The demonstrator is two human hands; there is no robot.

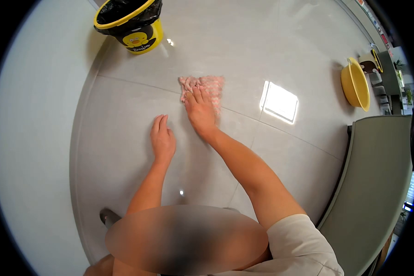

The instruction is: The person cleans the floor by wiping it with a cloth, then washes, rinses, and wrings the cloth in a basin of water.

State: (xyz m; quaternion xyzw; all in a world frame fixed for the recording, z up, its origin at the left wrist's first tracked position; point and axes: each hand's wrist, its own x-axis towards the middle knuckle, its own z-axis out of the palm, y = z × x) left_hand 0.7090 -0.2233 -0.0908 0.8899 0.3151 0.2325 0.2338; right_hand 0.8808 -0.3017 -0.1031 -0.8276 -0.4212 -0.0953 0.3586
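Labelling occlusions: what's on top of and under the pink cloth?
On top of the pink cloth: the right hand. Underneath is covered and can't be seen; only floor shows around it.

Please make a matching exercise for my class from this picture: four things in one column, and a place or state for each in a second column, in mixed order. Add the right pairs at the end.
Column 1
1. Patterned cloth
2. Bin
3. Basin
4. Left hand

Column 2
A. Lined with a black bag, close to the pale wall
B. Holding nothing, apart from the other hand
C. On the floor, under the right hand
D. Yellow, toward the right edge of the view

Right pairs: 1-C, 2-A, 3-D, 4-B
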